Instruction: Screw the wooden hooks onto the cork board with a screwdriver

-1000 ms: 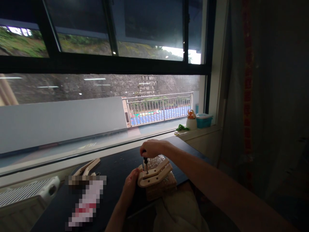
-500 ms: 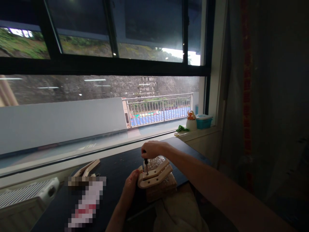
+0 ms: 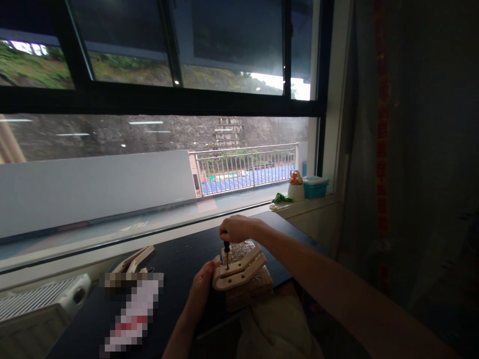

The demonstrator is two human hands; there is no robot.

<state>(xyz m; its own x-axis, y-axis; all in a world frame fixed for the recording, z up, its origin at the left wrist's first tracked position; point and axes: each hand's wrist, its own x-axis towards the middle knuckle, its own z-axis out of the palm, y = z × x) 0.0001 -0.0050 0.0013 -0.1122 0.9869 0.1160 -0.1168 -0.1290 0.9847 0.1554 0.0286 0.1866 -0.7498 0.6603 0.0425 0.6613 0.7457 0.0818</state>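
The wooden piece (image 3: 236, 280) sits on top of a shiny, wrapped block (image 3: 249, 297), and the block is on the dark table (image 3: 175, 279) by the window. The wood has two long arms side by side, joined at a round end, and both arms bend upward on the right. Little dark holes show in it. The left hand (image 3: 204, 280) is closed on the round end, with the fingertips at its edge. The right hand (image 3: 235, 229) is wrapped tight around the black handle of a screwdriver (image 3: 227, 249). The screwdriver stands almost straight up, and its tip touches the far arm of the wood, near the round end. More wooden parts (image 3: 140, 259) lie on the table to the left, well apart from the hands. Next to them is a pink and white thing (image 3: 136, 311), too blurry to tell what it is.
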